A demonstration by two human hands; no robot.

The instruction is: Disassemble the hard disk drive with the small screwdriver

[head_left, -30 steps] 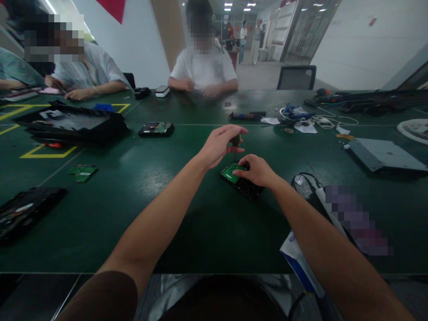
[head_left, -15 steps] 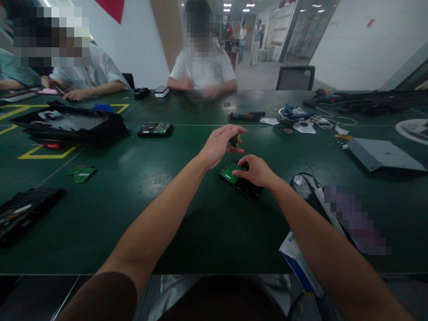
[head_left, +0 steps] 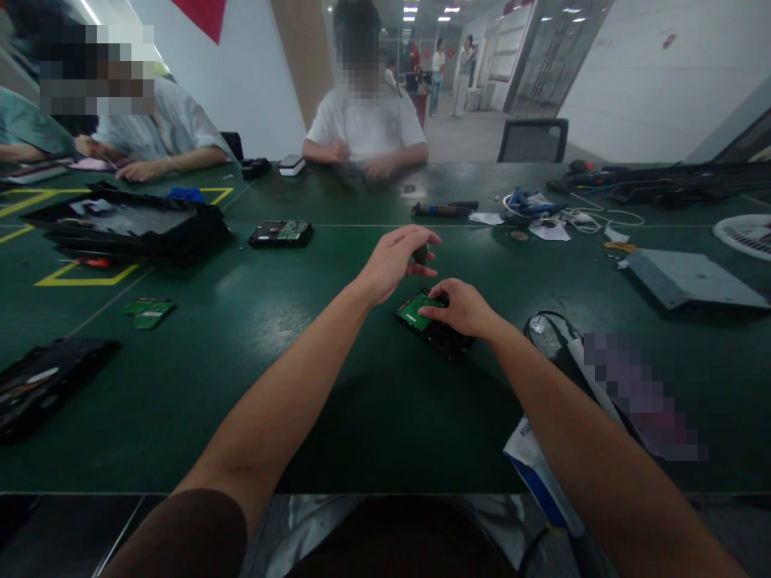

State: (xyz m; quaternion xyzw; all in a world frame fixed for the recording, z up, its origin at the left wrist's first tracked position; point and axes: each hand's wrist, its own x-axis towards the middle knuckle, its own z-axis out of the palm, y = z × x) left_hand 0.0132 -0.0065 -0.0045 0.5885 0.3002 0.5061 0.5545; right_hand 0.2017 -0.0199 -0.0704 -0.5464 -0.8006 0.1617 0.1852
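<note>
A black hard drive with a green circuit board on top lies on the dark green table in front of me. My right hand rests on the drive, fingers curled down over its top edge. My left hand hovers just above the board, fingers pinched round the dark handle of a small screwdriver that points down at the board.
Another drive and a black tray lie at the left, loose green boards nearer. Cables and tools and a grey case sit to the right. Two people work across the table. A cable and bag are by my right arm.
My left hand's fingers have shifted slightly round the screwdriver handle, as if twisting it. My right hand and the drive have stayed put.
</note>
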